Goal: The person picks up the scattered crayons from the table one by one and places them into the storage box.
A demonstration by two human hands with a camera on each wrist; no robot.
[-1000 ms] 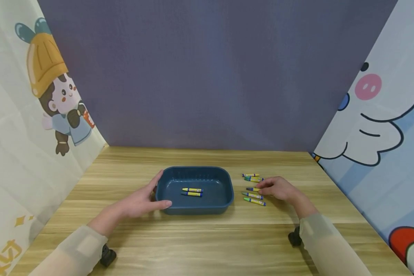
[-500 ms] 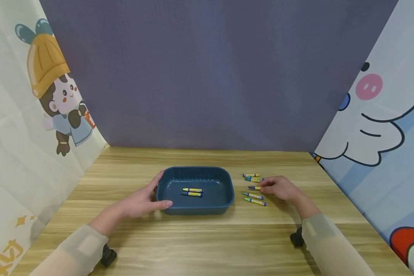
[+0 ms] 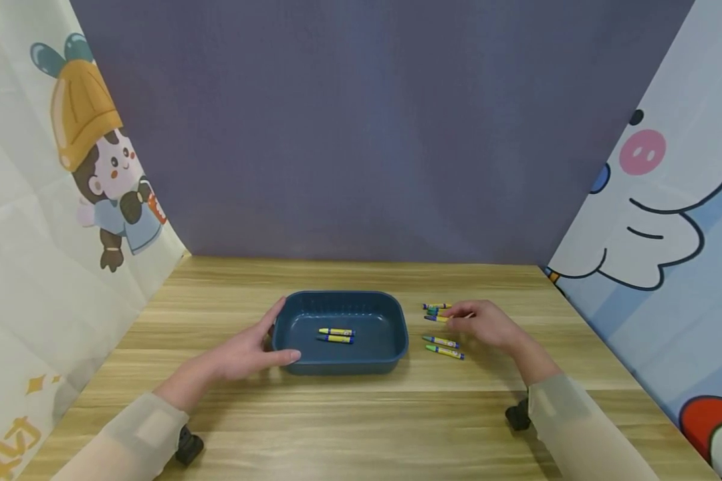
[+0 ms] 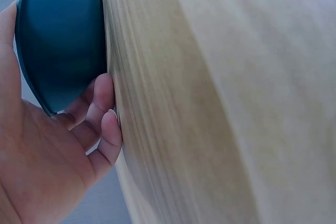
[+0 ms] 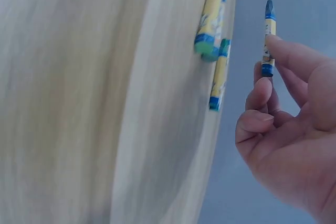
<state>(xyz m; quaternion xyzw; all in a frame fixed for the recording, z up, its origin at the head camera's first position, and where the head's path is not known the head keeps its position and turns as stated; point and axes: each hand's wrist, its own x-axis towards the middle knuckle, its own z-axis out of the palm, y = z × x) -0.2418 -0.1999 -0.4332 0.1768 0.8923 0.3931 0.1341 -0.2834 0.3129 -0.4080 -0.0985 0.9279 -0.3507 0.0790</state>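
A dark blue rectangular container (image 3: 343, 367) stands on the table, and two yellow-wrapped crayons (image 3: 337, 331) lie inside it. My left hand (image 3: 249, 349) holds its left end, thumb at the near rim; in the left wrist view the fingers sit along the container's wall (image 4: 63, 30). To the right of the container, my right hand (image 3: 483, 324) pinches a dark blue crayon (image 5: 269, 27) between thumb and fingers, raised off the table in the right wrist view. Nearer the front lie a light green crayon (image 3: 445, 352) and a darker green crayon (image 3: 440, 342).
Behind the held crayon lie a few more crayons (image 3: 436, 306), partly covered by the right hand. The wooden table (image 3: 349, 427) meets a grey-purple panel (image 3: 361, 133) at the back. Cartoon-printed cloths (image 3: 30, 287) flank both sides.
My right hand has lifted the dark blue crayon from its spot among the others and moved it slightly away from me. The left hand and the container have stayed in place.
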